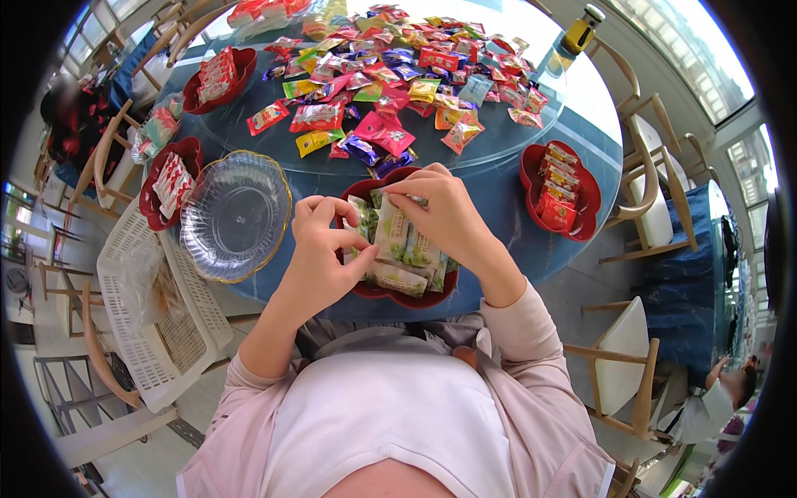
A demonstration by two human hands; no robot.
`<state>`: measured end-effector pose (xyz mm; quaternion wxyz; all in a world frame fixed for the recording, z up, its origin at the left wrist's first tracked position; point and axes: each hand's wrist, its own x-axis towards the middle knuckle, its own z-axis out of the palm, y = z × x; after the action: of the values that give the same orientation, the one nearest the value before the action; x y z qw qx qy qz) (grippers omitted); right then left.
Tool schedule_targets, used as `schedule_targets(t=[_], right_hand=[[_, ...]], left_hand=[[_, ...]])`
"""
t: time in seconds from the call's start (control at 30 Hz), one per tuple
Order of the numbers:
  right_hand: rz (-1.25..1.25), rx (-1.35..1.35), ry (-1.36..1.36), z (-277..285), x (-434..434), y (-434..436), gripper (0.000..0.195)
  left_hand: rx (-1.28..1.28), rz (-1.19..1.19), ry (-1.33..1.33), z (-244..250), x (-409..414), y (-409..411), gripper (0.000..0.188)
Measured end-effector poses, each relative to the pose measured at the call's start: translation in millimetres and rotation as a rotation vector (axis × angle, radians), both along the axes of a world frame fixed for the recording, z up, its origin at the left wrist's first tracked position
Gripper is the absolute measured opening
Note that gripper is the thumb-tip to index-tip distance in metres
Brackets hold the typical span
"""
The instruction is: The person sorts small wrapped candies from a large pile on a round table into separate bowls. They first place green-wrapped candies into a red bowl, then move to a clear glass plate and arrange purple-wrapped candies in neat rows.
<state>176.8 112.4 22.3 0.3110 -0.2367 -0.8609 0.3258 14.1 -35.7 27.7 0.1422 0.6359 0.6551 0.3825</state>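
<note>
A red, scallop-edged bowl (408,299) stands at the table's near edge in front of me, filled with green-and-white wrapped snack packets (398,279). My right hand (445,215) pinches the top of one upright packet (391,229) between thumb and fingers, over the bowl. At the bowl's left side is my left hand (327,249), its fingers curled and its thumb tip close to the same packets; whether it grips one cannot be told. Beyond the bowl, a large heap of mixed wrapped candies (386,134) covers much of the glass turntable (249,146).
Red bowls of sorted packets stand at right (588,218), left (146,205) and far left (246,62). A clear gold-rimmed plastic plate (236,215) lies left of my hands. A white basket (187,348) is beside the table. A bottle (582,31) stands far right. Chairs and people are around.
</note>
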Motion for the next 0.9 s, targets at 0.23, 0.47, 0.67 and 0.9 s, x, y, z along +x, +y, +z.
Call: schedule_targets(t=[0.23, 0.47, 0.67, 0.9], right_hand=[[-0.021, 0.051, 0.045, 2, 1, 1, 0.023], [-0.177, 0.168, 0.097, 20, 57, -12, 0.028], [-0.087, 0.297, -0.074, 0, 70, -39, 0.036], [-0.089, 0.285, -0.088, -12, 69, -42, 0.037]], left_hand=[[0.003, 0.010, 0.116, 4, -10, -5, 0.014], [0.205, -0.189, 0.063, 3, -17, 12, 0.027], [0.207, -0.333, 0.274, -3, -9, 26, 0.027], [0.150, -0.355, 0.250, -12, -13, 26, 0.031]])
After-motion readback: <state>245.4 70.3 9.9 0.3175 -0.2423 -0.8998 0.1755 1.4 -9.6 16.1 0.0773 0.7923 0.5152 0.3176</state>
